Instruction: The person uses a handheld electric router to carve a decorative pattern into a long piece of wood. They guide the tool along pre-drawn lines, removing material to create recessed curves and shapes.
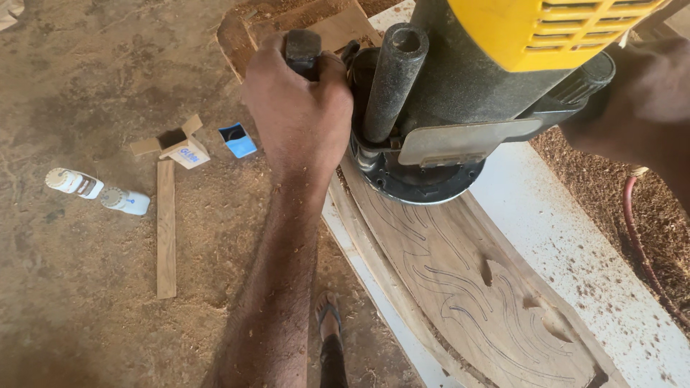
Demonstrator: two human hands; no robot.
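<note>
Open white-and-blue carton [188,152] (blue packet [238,140] beside it) on floor.

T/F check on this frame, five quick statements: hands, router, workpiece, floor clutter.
1. The left hand grips a black handle of the router. True.
2. The router's top housing is red. False: it is yellow.
3. The curved wooden board under the router carries drawn flame-like pattern lines. True.
4. Two white bottles stand upright on the white bench. False: they lie on the sawdust-covered floor, left of the bench.
5. The right hand hangs free, well away from the router. False: it is at the router's right side, though its grip is hidden.
</note>
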